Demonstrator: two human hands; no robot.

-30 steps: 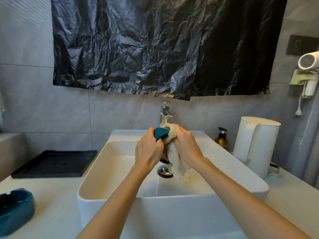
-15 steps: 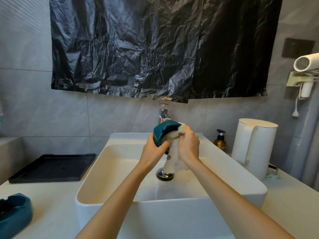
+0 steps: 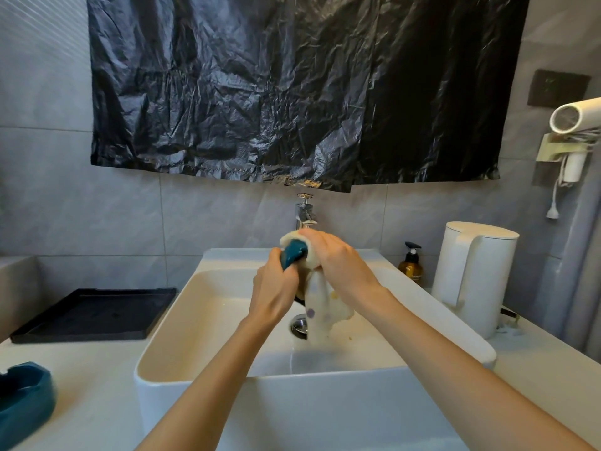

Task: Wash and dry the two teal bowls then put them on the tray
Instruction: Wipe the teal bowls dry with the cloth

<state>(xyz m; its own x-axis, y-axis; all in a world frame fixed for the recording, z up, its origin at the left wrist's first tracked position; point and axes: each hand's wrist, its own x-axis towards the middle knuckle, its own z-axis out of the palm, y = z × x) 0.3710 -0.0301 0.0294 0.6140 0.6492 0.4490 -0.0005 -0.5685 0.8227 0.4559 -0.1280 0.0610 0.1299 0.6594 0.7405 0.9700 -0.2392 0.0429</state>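
Observation:
Over the white sink (image 3: pixel 227 369), my left hand (image 3: pixel 274 288) grips a teal bowl (image 3: pixel 292 253) by its edge; only a small part of the bowl shows. My right hand (image 3: pixel 338 258) holds a cream dotted cloth (image 3: pixel 320 307) wrapped over the bowl's far side, and the cloth's tail hangs down toward the drain. A second teal bowl (image 3: pixel 22 398) sits on the counter at the far left, cut off by the frame edge. The black tray (image 3: pixel 94 314) lies on the counter left of the sink with nothing on it.
A chrome tap (image 3: pixel 305 211) stands behind the hands, and the drain plug (image 3: pixel 299 325) shows below them. Right of the sink stand an amber pump bottle (image 3: pixel 411 265) and a white kettle (image 3: pixel 471 275). A hair dryer (image 3: pixel 572 125) hangs on the right wall.
The bowl has turned in my hands: its teal rim showed more widely half a second ago, and the cloth and my right hand cover more of it now.

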